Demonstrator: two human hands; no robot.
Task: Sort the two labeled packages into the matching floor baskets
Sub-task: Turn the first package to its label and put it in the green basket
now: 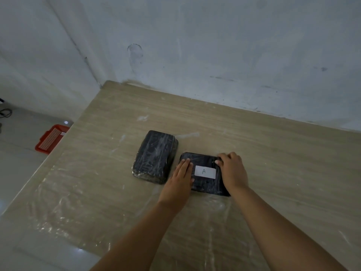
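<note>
Two black plastic-wrapped packages lie side by side on the wooden table (254,145). The right package (205,182) shows a white label with the letter A. My left hand (180,180) lies flat on its left edge, and my right hand (232,171) curls over its top right corner. The package rests on the table between both hands. The left package (155,156) shows no label on its upper face and nothing touches it. A red basket (51,138) stands on the floor, partly hidden by the table's left edge.
The table stands in a corner against grey walls (214,45) at the back and left. Crinkled clear plastic film (82,208) covers the near part of the tabletop. Pale floor tiles (17,163) lie to the left, with a dark cable (5,113) at the far left.
</note>
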